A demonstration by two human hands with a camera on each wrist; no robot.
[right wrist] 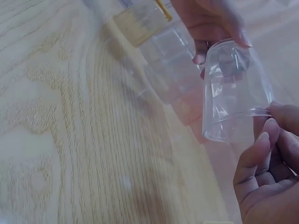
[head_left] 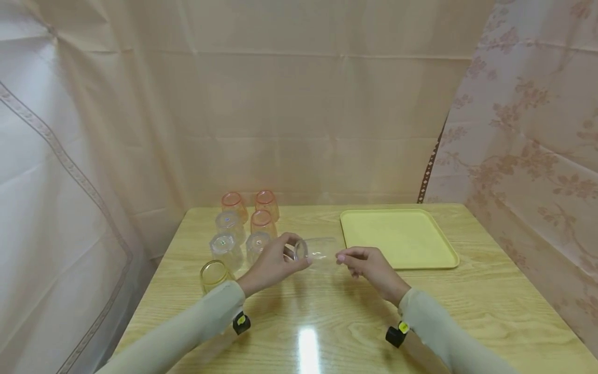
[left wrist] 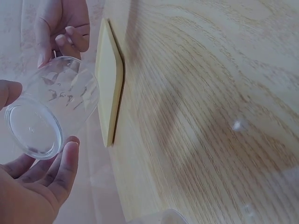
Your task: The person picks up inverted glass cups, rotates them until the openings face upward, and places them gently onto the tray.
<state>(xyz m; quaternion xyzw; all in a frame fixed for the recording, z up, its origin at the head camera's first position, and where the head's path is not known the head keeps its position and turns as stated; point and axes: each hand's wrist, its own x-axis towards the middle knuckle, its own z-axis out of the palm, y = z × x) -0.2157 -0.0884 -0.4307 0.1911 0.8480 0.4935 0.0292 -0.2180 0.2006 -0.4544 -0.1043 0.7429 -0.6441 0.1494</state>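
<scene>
Head view: I have the clear cup (head_left: 322, 248) near the middle of the frame, lying sideways above the table (head_left: 495, 311), base toward frame left, mouth toward frame right. Left hand (head_left: 274, 262) grips the base end, thumb opposed to the fingers; right hand (head_left: 372, 269) pinches the rim between thumb and fingertips, as my right wrist view confirms. Judgement: holding both ends steadies the smooth, tapered body and leaves most of its wall uncovered.

Cups (head_left: 227, 249) stand closely grouped left of centre; the yellow tray (head_left: 397, 239) lies right of centre. I read this as keeping the middle free for handling.

Pose: sleeved forearms enter from lower left and lower right, converging; the right hand sits just before the tray's near-left corner.
</scene>
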